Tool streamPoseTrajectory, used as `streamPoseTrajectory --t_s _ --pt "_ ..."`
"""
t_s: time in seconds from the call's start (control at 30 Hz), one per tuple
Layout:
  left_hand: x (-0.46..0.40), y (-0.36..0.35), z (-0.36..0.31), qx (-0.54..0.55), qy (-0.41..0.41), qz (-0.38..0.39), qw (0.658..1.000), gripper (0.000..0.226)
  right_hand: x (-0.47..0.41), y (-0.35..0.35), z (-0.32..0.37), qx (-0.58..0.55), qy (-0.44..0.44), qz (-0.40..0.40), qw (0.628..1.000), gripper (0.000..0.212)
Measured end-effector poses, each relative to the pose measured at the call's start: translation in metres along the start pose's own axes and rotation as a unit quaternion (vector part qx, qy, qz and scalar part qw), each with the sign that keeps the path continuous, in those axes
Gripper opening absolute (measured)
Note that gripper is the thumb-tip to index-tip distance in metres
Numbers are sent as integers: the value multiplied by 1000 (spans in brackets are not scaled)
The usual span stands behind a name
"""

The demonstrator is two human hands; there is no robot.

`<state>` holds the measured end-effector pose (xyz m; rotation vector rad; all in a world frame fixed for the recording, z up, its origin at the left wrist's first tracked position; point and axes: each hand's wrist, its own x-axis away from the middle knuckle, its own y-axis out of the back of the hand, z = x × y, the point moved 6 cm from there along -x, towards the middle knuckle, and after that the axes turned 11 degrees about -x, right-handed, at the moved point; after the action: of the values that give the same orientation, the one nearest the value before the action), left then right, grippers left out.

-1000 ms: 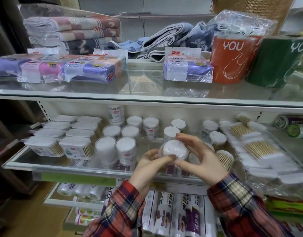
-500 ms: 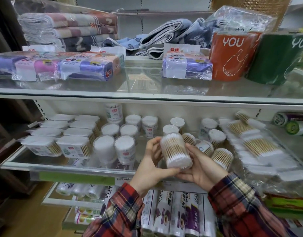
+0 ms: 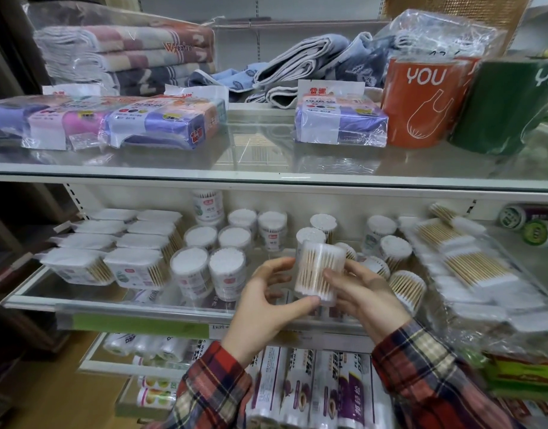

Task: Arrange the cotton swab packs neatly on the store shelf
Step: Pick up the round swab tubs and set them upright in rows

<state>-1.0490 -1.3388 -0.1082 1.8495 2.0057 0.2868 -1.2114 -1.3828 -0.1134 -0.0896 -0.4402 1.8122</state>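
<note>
A clear round tub of wooden cotton swabs [image 3: 316, 267] is upright between my hands, just above the front of the glass middle shelf [image 3: 136, 297]. My left hand [image 3: 268, 300] grips its left side and base with thumb and fingers. From the right, my right hand [image 3: 361, 291] holds the tub with curled fingers. Several more round swab tubs [image 3: 209, 258] stand upright in rows to the left and behind. Others [image 3: 406, 287] lie tipped over to the right. Flat rectangular swab boxes [image 3: 133, 264] are lined up at the shelf's left.
Long bagged swab packs [image 3: 471, 264] lie slanted at the shelf's right end. The glass shelf above [image 3: 266, 168] carries wrapped cloth packs, folded towels and orange and green rolls. Cling-wrap boxes [image 3: 322, 388] fill the shelf below my wrists.
The tub has gone from lying with its lid toward me to standing upright. Both hands have shifted their hold on its sides and lowered it toward the shelf front.
</note>
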Motion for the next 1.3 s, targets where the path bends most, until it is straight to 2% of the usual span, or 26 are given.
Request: streamPoseTrajectory --t_s 0.1,0.2,0.3,0.4,0.57,0.67,0.87,1.0,1.07,1.2,1.3 --pt "3 -5 -4 -15 -6 -26 1000 71 -5 -4 4 53 31 -32 998 61" --pt "5 -11 -2 -47 -9 -60 997 68 -9 -7 0 69 41 -67 994 71" --pt "7 -13 2 -39 3 -85 996 64 -7 -11 -2 104 46 -79 990 59" --pt "8 -13 7 -6 21 -90 996 67 -7 -13 -2 147 52 -72 985 58" --pt "5 -11 8 129 45 -21 990 56 -5 -13 10 147 72 -13 987 61" --pt "4 -8 14 198 59 -10 978 61 -4 -10 10 123 73 36 989 70" --pt "6 -12 21 228 59 40 971 70 -5 -5 -5 123 67 63 988 73" --pt "8 -16 25 241 49 92 965 62 -6 -8 -16 105 31 84 990 80" --pt "8 -16 26 246 45 103 963 66 -6 -9 -19 109 26 84 990 82" --pt "8 -12 29 207 60 68 974 56 -9 -11 -21 128 32 58 990 78" --pt "8 -4 35 151 91 -55 983 35 -17 -15 -24 145 46 2 988 71"
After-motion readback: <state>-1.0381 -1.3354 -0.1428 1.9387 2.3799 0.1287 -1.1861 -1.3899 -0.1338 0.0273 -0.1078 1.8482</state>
